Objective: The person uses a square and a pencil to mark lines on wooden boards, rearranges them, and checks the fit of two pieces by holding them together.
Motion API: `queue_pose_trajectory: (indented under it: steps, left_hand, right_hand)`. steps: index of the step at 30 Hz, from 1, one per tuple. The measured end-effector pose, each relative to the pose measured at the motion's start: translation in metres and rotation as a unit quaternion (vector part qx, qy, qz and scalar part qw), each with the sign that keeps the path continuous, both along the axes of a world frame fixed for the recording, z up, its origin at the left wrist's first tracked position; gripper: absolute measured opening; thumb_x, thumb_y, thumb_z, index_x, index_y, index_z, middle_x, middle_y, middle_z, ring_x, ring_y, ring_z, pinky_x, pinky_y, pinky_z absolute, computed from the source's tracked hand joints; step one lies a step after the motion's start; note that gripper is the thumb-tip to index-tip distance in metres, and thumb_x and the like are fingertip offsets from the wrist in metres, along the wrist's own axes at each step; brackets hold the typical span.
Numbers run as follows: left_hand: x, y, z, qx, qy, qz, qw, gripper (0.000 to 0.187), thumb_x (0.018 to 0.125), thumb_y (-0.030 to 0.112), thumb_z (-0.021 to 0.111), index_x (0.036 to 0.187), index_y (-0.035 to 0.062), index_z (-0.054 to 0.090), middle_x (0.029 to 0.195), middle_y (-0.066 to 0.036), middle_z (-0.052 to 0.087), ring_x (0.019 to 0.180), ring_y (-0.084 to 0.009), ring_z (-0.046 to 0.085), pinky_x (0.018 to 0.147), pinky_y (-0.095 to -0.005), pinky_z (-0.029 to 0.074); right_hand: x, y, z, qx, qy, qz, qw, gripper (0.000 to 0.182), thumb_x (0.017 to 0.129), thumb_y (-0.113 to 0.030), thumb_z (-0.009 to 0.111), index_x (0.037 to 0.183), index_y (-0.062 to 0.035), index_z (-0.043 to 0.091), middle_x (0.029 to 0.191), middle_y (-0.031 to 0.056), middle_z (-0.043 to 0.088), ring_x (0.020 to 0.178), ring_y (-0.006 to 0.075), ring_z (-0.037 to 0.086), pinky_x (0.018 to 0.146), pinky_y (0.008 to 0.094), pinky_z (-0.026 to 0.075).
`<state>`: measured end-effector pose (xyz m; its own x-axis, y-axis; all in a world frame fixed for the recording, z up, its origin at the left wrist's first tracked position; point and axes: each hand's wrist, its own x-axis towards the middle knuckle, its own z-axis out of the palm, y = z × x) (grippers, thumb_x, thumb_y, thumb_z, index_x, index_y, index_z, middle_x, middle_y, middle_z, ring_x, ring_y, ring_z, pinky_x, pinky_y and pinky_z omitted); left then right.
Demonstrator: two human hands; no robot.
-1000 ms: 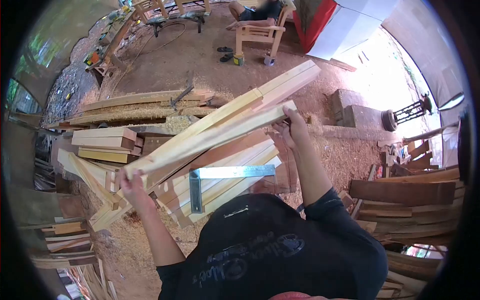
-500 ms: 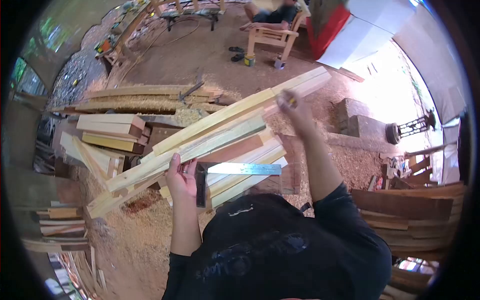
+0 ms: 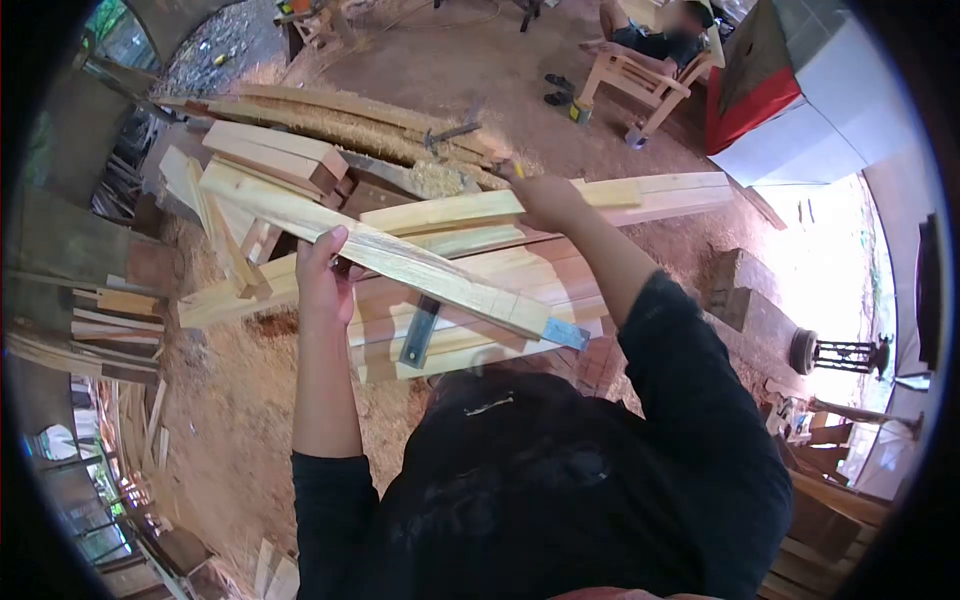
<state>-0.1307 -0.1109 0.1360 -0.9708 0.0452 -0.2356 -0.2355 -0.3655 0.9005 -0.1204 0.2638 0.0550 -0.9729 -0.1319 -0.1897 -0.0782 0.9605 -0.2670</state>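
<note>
The left hand (image 3: 322, 272) is raised on a nearly straight forearm, fingers curled shut in a grip. The right hand (image 3: 545, 200) reaches farther forward, arm stretched from a dark sleeve, fingers closed, knuckles upward.

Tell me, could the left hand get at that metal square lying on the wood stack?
Probably not straight away: the left hand grips a pale plank that lies across the metal square, covering most of its blade. Only the handle and blade tip show.
</note>
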Motion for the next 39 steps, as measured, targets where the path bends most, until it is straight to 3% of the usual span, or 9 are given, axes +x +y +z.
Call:
queue_pose_trajectory:
  steps: [7, 9, 12, 16, 22, 28, 29, 34, 39]
  left_hand:
    - [-0.066, 0.089, 0.080, 0.119, 0.012, -0.206, 0.971, 0.044, 0.093, 0.038, 0.069, 0.117, 0.0013, 0.061, 0.096, -0.013, 0.067, 0.088, -0.0253, 0.068, 0.083, -0.0416, 0.060]
    - [-0.046, 0.143, 0.084, 0.242, -0.020, -0.243, 0.939, 0.048, 0.095, 0.046, 0.065, 0.111, 0.0012, 0.059, 0.094, -0.012, 0.064, 0.086, -0.0260, 0.067, 0.083, -0.0434, 0.060]
    - [-0.017, 0.215, 0.064, 0.166, -0.018, -0.283, 0.944, 0.044, 0.095, 0.048, 0.060, 0.097, 0.0037, 0.057, 0.080, -0.013, 0.061, 0.067, -0.0284, 0.065, 0.067, -0.0445, 0.058]
    - [-0.016, 0.288, 0.056, 0.156, -0.066, -0.492, 0.854, 0.049, 0.092, 0.050, 0.064, 0.097, 0.0009, 0.059, 0.078, -0.011, 0.060, 0.062, -0.0242, 0.063, 0.063, -0.0356, 0.059]
    - [0.039, 0.362, 0.063, 0.158, -0.068, -0.605, 0.777, 0.045, 0.093, 0.042, 0.063, 0.101, -0.0013, 0.057, 0.085, -0.011, 0.061, 0.069, -0.0226, 0.065, 0.062, -0.0378, 0.060]
    - [0.117, 0.402, 0.078, 0.162, -0.091, -0.671, 0.717, 0.048, 0.093, 0.043, 0.064, 0.106, -0.0024, 0.055, 0.089, -0.011, 0.060, 0.072, -0.0223, 0.066, 0.064, -0.0364, 0.060]
    - [0.126, 0.417, 0.075, 0.143, -0.137, -0.677, 0.709, 0.049, 0.092, 0.045, 0.057, 0.098, -0.0034, 0.060, 0.074, -0.015, 0.064, 0.062, -0.0285, 0.068, 0.059, -0.0413, 0.061]
    - [0.171, 0.455, 0.072, 0.160, -0.210, -0.747, 0.610, 0.050, 0.091, 0.044, 0.056, 0.096, -0.0051, 0.060, 0.073, -0.015, 0.064, 0.061, -0.0299, 0.068, 0.057, -0.0436, 0.062]
    - [0.206, 0.457, 0.095, 0.171, -0.211, -0.782, 0.560, 0.051, 0.096, 0.044, 0.051, 0.092, -0.0044, 0.064, 0.067, -0.015, 0.063, 0.056, -0.0290, 0.067, 0.054, -0.0446, 0.061]
  right_hand:
    - [0.202, 0.083, 0.046, -0.149, 0.126, -0.287, 0.938, 0.067, 0.075, -0.035, 0.084, 0.128, -0.0017, 0.061, 0.113, 0.0271, 0.071, 0.108, 0.0440, 0.069, 0.095, 0.0513, 0.054]
    - [0.274, 0.077, 0.037, -0.130, 0.242, -0.398, 0.875, 0.066, 0.076, -0.029, 0.082, 0.132, -0.0006, 0.060, 0.111, 0.0264, 0.071, 0.102, 0.0385, 0.071, 0.092, 0.0466, 0.056]
    - [0.359, 0.029, 0.068, -0.226, 0.209, -0.573, 0.760, 0.061, 0.080, -0.023, 0.080, 0.131, 0.0028, 0.060, 0.108, 0.0207, 0.071, 0.098, 0.0296, 0.070, 0.088, 0.0423, 0.056]
    - [0.455, -0.023, 0.034, -0.224, 0.281, -0.685, 0.634, 0.053, 0.084, -0.022, 0.078, 0.128, 0.0031, 0.061, 0.106, 0.0150, 0.070, 0.096, 0.0234, 0.067, 0.085, 0.0381, 0.054]
    - [0.498, -0.078, 0.040, -0.059, 0.386, -0.706, 0.591, 0.052, 0.095, -0.032, 0.074, 0.130, 0.0026, 0.059, 0.103, 0.0143, 0.067, 0.094, 0.0250, 0.066, 0.083, 0.0390, 0.053]
    - [0.447, -0.081, 0.138, -0.191, 0.563, -0.584, 0.552, 0.059, 0.111, -0.051, 0.048, 0.132, 0.0037, 0.054, 0.104, 0.0105, 0.066, 0.092, 0.0156, 0.064, 0.079, 0.0335, 0.053]
    - [0.434, -0.084, 0.160, -0.188, 0.584, -0.565, 0.552, 0.062, 0.110, -0.054, 0.048, 0.131, 0.0036, 0.053, 0.105, 0.0104, 0.065, 0.093, 0.0166, 0.064, 0.080, 0.0331, 0.053]
    - [0.399, -0.074, 0.197, -0.172, 0.658, -0.466, 0.567, 0.075, 0.103, -0.061, 0.056, 0.140, 0.0043, 0.044, 0.117, 0.0131, 0.063, 0.104, 0.0184, 0.064, 0.084, 0.0352, 0.055]
    - [0.384, -0.080, 0.204, -0.185, 0.681, -0.417, 0.573, 0.078, 0.103, -0.056, 0.062, 0.147, 0.0042, 0.041, 0.132, 0.0133, 0.057, 0.123, 0.0208, 0.055, 0.108, 0.0377, 0.043]
